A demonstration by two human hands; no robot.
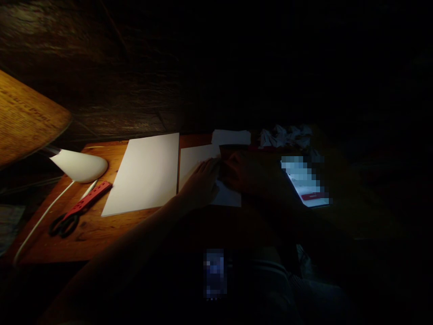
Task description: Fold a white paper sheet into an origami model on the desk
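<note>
A white sheet of paper (191, 160) lies on the wooden table under my two hands. My left hand (203, 183) rests on it with the fingers stretched out, pressing near the sheet's middle. Close beside it, my right hand (237, 171) is over the sheet's right part. It is deep in shadow, so its fingers are hard to make out. Part of the sheet shows below the hands. To the left lies a larger, flat stack of white paper (145, 174).
A lit lamp (30, 117) with a white base (81, 166) stands left. Near it lie scissors (81, 207) with a red cover. A small paper stack (231, 137) and several folded paper pieces (286, 136) are behind. A glowing phone (304, 183) lies right.
</note>
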